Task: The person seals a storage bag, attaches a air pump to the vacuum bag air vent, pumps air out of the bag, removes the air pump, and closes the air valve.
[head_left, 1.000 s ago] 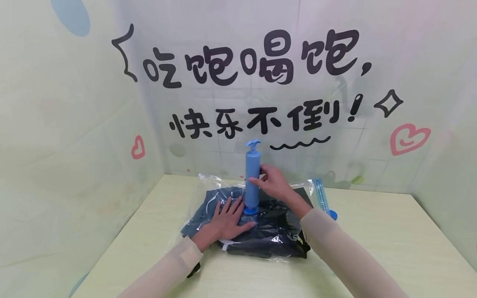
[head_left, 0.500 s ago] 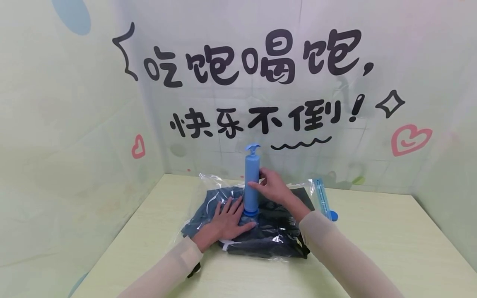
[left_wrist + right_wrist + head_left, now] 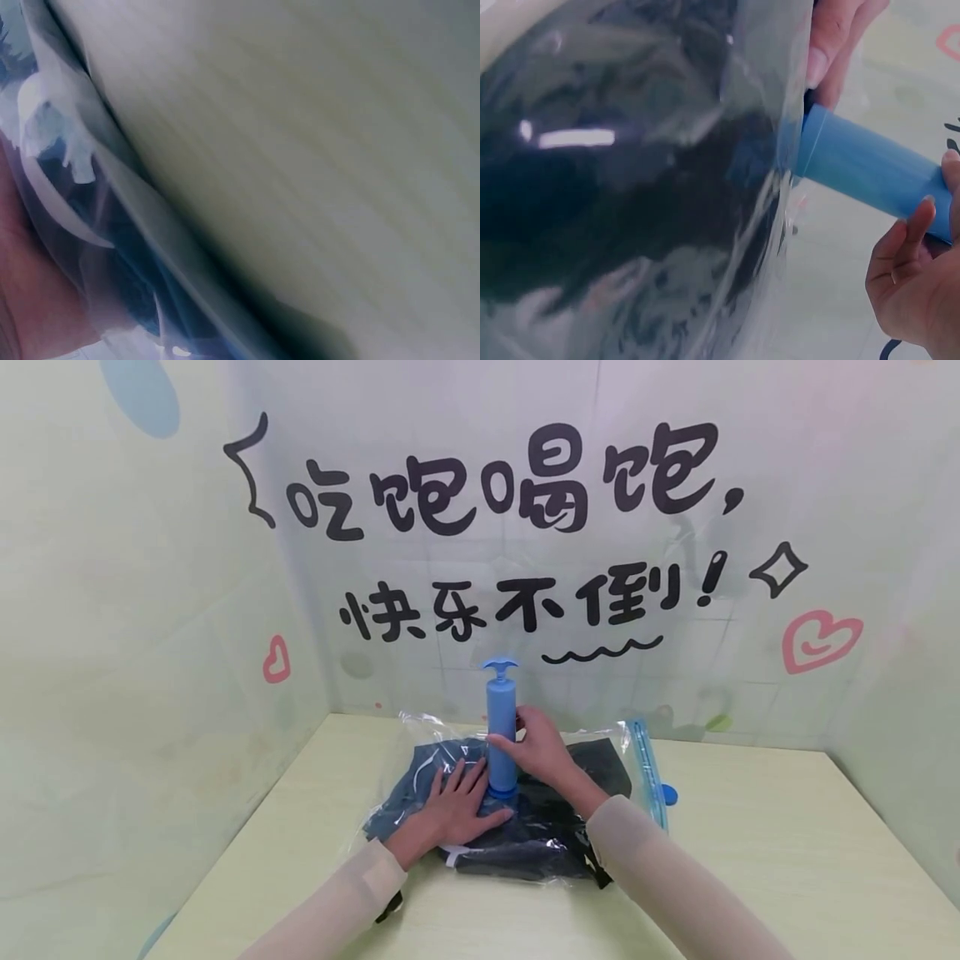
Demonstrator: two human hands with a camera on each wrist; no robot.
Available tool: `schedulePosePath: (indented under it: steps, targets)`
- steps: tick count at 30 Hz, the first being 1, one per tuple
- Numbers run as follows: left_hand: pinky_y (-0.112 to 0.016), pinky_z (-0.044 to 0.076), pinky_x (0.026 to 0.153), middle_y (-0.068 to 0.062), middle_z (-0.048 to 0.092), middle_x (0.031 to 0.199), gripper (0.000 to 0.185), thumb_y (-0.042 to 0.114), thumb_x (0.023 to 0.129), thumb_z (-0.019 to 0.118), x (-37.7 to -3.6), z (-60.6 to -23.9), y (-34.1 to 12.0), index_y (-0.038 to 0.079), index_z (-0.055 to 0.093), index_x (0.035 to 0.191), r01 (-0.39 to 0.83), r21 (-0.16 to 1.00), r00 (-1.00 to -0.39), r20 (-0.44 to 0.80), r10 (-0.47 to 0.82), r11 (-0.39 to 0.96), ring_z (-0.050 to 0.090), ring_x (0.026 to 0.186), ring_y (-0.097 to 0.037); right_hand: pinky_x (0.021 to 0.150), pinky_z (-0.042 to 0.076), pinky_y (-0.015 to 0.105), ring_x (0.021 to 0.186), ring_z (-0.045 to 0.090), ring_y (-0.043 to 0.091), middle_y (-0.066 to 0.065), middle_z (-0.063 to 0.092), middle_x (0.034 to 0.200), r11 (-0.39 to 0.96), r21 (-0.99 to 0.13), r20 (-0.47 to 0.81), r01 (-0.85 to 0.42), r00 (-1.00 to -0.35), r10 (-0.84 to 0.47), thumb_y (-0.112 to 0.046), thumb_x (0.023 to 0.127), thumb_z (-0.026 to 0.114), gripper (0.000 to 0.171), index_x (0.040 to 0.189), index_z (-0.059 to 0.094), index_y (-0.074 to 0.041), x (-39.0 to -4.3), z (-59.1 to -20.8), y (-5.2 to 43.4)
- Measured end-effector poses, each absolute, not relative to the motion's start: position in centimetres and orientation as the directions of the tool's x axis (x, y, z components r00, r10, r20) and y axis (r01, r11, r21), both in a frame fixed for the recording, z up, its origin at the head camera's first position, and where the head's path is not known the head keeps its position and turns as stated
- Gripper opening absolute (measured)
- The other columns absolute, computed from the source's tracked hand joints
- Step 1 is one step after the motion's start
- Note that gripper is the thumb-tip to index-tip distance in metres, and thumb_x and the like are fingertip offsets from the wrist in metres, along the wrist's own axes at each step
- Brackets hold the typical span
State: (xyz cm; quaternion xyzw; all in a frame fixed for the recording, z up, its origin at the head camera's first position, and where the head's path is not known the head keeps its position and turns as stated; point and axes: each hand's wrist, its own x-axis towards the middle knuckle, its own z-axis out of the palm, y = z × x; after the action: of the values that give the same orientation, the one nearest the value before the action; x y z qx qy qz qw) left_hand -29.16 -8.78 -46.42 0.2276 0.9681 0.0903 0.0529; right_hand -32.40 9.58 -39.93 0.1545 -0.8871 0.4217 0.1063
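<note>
The blue pump (image 3: 501, 718) stands upright on the clear bag (image 3: 635, 764). Above the bag, our right hand (image 3: 546, 750) pinches the pump; on the bag, our left hand (image 3: 453, 812) lies spread. We should probably hold the pump square and press the bag flat.

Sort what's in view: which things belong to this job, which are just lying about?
In the job:
blue pump, gripped by the right hand
clear bag of dark fabric, under the left hand

Apparently idle:
blue round piece beside the bag, role unclear

Left hand (image 3: 453, 810) flat, right hand (image 3: 543, 746) curled
</note>
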Motion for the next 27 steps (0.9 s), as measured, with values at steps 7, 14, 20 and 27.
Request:
schedulePosePath:
  steps: [7,14,20,27]
  targets:
    - [-0.066,0.006,0.114,-0.008,0.019,0.167,0.091,0.072,0.098,0.039,-29.00,-46.41,-8.77,0.011,0.023,0.163,0.430,0.197,-0.892,-0.055,0.448,0.881,0.009,0.152,-0.040,0.082,0.054,0.046,0.095,0.063,0.031,0.013,0.063,0.104,0.648,-0.668,0.358,-0.366,-0.921,-0.152,-0.038,0.089,0.080,0.050,0.115,0.064,0.002,-32.02,-40.05,8.93]
    - [-0.066,0.006,0.114,-0.009,0.020,0.167,0.090,0.071,0.098,0.040,-28.95,-46.24,-8.76,0.010,0.025,0.163,0.432,0.192,-0.891,-0.059,0.449,0.881,0.010,0.151,-0.040,0.078,0.055,0.043,0.088,0.061,0.024,0.011,0.063,0.101,0.675,-0.654,0.361,-0.340,-0.925,-0.116,-0.043,0.087,0.081,0.052,0.112,0.063,-0.001,-31.81,-40.14,8.82]
    - [-0.066,0.006,0.114,-0.009,0.020,0.167,0.091,0.072,0.098,0.039,-29.05,-46.55,-8.80,0.009,0.025,0.162,0.438,0.189,-0.889,-0.055,0.455,0.879,0.009,0.151,-0.040,0.078,0.055,0.042,0.087,0.061,0.024,0.014,0.063,0.103,0.687,-0.653,0.341,-0.320,-0.934,-0.111,-0.049,0.086,0.080,0.057,0.111,0.061,-0.002,-31.79,-40.23,8.87]
    - [-0.066,0.007,0.114,-0.009,0.022,0.167,0.092,0.073,0.098,0.039,-28.87,-46.31,-8.72,0.008,0.027,0.162,0.438,0.175,-0.890,-0.056,0.453,0.882,0.011,0.151,-0.040,0.076,0.055,0.041,0.085,0.061,0.023,0.013,0.063,0.102,0.702,-0.640,0.341,-0.312,-0.934,-0.104,-0.053,0.085,0.080,0.059,0.111,0.060,-0.003,-31.67,-40.27,8.80]
